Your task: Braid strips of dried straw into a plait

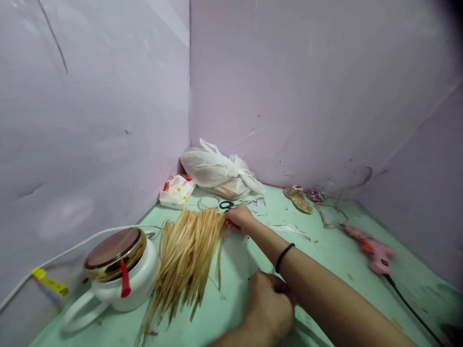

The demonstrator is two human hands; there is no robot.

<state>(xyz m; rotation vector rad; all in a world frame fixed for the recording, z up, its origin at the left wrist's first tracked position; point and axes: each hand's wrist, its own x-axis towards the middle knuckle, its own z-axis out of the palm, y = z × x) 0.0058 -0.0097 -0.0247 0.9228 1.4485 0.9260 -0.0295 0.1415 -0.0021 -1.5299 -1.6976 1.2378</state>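
Note:
A fringe of pale dried straw strips (190,255) lies on the green table, its strands spread toward me. My right hand (238,218), below a black wristband, reaches across to the fringe's upper right corner, its fingers closed on the edge there. Just behind that hand lie black-handled scissors (226,205), partly hidden by it. Nearer to me, my left hand (270,303) is curled closed beneath the right forearm; what it holds, if anything, is hidden.
At left stands a white mug (135,284) with a gold-rimmed lid and a cable behind. A white bag (220,168), white box (177,191) and coiled wire (209,201) sit at the back. Right are a woven sole-shaped piece (298,199) and corded pink glue gun (374,248).

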